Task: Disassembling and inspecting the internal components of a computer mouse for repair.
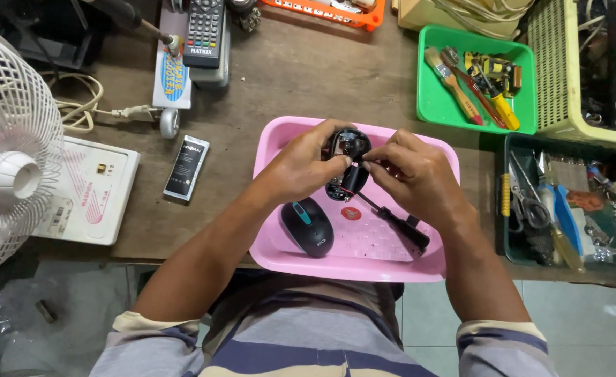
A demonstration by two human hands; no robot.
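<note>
Left hand (pixel 301 167) curled shut around the opened black plastic mouse base with exposed board (pixel 346 164), held up over the pink plastic tray (pixel 280 143) so loose bits drop inside. Right hand (pixel 412 174) pinches at the base's edge, fingers closed; what it grips is too small to tell. Black screwdriver (pixel 395 222) lies below the right hand. Black domed mouse cover (pixel 308 225) rests below the left hand, both within reach.
</note>
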